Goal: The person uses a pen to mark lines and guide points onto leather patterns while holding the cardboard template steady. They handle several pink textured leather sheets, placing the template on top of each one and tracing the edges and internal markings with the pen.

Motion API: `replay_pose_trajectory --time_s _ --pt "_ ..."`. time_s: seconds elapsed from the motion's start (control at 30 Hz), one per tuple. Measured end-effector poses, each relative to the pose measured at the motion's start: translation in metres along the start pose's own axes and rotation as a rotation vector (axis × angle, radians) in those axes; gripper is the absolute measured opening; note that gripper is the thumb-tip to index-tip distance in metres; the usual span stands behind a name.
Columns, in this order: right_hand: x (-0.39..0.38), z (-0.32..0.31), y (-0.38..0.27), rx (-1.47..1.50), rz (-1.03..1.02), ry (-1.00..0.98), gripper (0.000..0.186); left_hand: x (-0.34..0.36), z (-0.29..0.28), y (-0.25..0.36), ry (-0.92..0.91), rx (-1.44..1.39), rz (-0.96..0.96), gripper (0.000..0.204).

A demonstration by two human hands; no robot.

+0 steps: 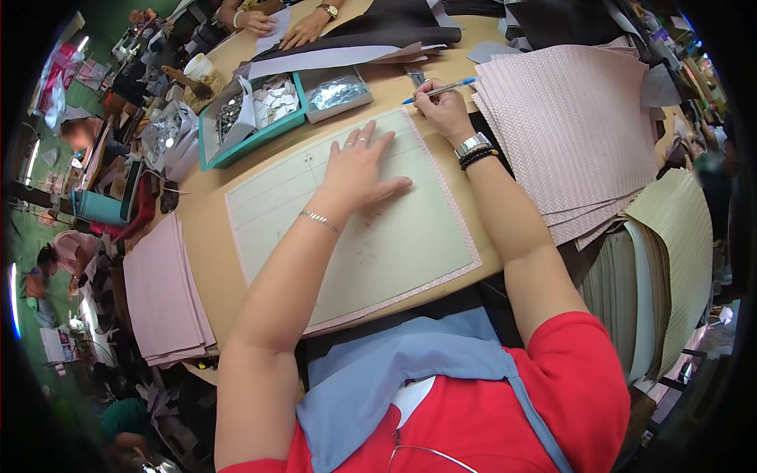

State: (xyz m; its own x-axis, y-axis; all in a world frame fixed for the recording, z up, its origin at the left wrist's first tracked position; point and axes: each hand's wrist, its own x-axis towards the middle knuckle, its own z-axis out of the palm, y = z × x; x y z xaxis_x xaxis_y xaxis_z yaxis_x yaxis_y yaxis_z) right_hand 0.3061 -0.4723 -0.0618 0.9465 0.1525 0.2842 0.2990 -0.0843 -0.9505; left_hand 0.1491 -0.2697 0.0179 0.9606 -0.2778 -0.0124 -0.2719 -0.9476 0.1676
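Note:
My left hand [360,171] lies flat, fingers spread, on a pale cardboard template [410,229] marked with ruled lines. Under the template, a pink woven-textured sheet [441,175] shows as a narrow border along its edges. Just past the template's far right corner, my right hand [443,110] is closed around a blue pen [459,84]. The pen lies nearly level, one end pointing left toward that corner. Beside my right forearm is a stack of pink woven-textured sheets [568,134].
A teal tray [206,142] of small metal and white pieces stands beyond the template, beside a box of clear packets [339,93]. Smooth pink sheets [164,292] hang over the left table edge. Cream sheets [678,244] drape at right. Across the table, another person's hands [306,28] rest near dark material.

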Motion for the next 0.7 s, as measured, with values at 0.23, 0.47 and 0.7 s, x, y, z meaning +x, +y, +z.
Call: replay_pose_trajectory --time_s 0.23,0.47,0.7 --pt "-0.009 0.005 -0.026 -0.278 -0.184 0.008 0.017 0.031 -0.019 0.020 -0.214 0.122 -0.073 0.114" --pt "-0.008 0.002 -0.030 -0.255 -0.091 -0.050 0.018 0.040 -0.019 0.021 -0.242 0.109 -0.056 0.114" --pt "-0.010 0.002 -0.029 -0.213 -0.038 -0.097 0.016 0.040 -0.017 0.022 -0.272 0.106 -0.063 0.114"
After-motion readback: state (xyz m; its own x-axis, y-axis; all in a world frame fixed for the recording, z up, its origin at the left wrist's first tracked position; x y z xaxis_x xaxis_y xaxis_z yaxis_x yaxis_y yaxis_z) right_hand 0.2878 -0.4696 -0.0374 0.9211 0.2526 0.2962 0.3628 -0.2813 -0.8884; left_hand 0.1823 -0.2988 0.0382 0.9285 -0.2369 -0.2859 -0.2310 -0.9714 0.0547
